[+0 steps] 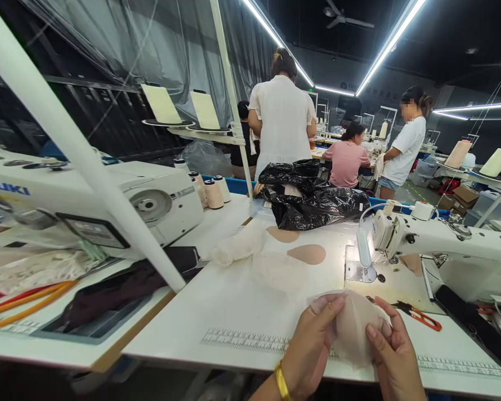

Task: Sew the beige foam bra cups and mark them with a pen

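Note:
Between my two hands, over the table's front edge, hangs a thin pale fabric piece (353, 328). My left hand (313, 340) pinches its left side with thumb and fingers, and a yellow band circles that wrist. On the right side of the cloth, my right hand (394, 348) grips with thumb and bent fingers. Beyond them on the white table lie a beige teardrop-shaped piece (307, 254), another beige piece (283, 233) and sheer white cloth (237, 247). Orange-handled scissors (426, 319) lie to the right of my right hand.
A lit sewing machine (442, 239) stands at the right, with a dark phone-like object (471, 323) before it. A black plastic bag (317, 203) lies at the back. Another machine (150, 195) and a slanted white pole (83, 150) are at the left. Several people are beyond.

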